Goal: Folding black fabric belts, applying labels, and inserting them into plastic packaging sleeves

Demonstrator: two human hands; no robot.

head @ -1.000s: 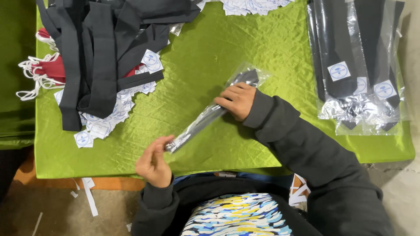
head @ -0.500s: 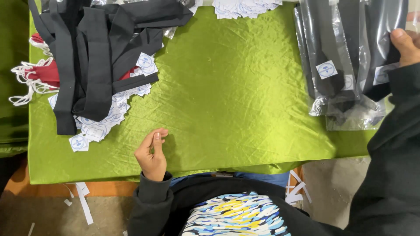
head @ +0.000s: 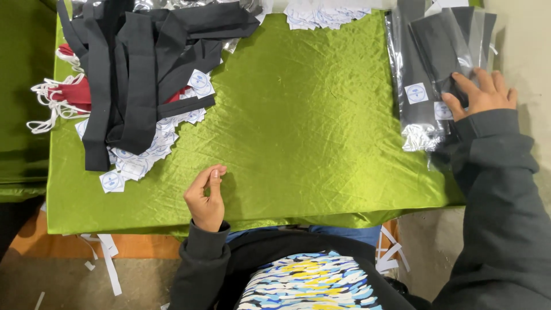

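While a shiny, creased lime-green cloth (head: 298,115) covers nearly the whole worktop, a strip of brown floor (head: 57,281) shows below its near edge, littered with white paper strips (head: 106,258), and a pale floor runs along the right side. At the far left of the cloth lies a heap of black fabric bands (head: 138,63), crossed over one another, with red pieces trimmed in white cord (head: 63,95) beneath them at the left edge. Small white square labels with a round blue mark (head: 138,163) are scattered under and beside that heap, and more of them lie at the far edge of the cloth (head: 321,14). At the far right, a stack of clear plastic sleeves (head: 425,74) sits partly over the edge of the worktop; each sleeve holds a dark folded band and carries one white label, and the open ends are crumpled at the near side. The right hand (head: 479,92), in a dark grey sleeve, lies flat and spread on top of this stack, fingers pressing the uppermost sleeve without closing round it. The left hand (head: 206,198) rests on the near part of the cloth, well apart from both piles, loosely curled with thumb and forefinger tips pinched together; whether anything is between them cannot be told.
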